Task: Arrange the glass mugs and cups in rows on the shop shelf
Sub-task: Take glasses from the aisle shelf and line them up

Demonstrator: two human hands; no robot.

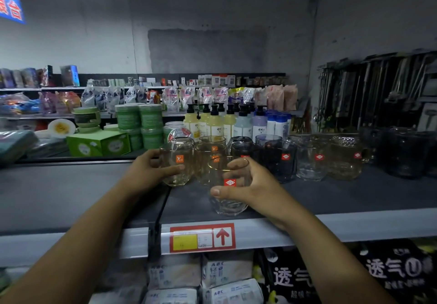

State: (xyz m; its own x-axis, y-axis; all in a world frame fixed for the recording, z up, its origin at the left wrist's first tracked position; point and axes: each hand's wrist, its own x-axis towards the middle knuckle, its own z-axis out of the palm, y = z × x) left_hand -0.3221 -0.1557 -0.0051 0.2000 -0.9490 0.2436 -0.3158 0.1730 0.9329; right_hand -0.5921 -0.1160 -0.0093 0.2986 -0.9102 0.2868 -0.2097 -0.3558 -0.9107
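Dim shop, grey shelf (354,197). Right hand (257,185) fingers wrapped round clear cup (228,205) just above price tag (202,237). Left hand (144,168) grips second cup (175,178), above-left of tag. Judged: thin glass, light, rigid, slick, breakable; hold mid-wall.

A blue wall sign with red characters (10,8) is cut off by the left edge. The print on the red-framed yellow-and-white price label (202,238) is too small to read. Fingers of the left hand (146,164) are partly hidden behind the clear rounded glass with an orange label (177,164). Those of the right hand (257,185) show only blurred through the clear gold-rimmed glass cup with a red label (228,185). Dark smoked-glass mugs (406,152) run off the right edge, and hanging metal utensils (378,86) above them blur together.
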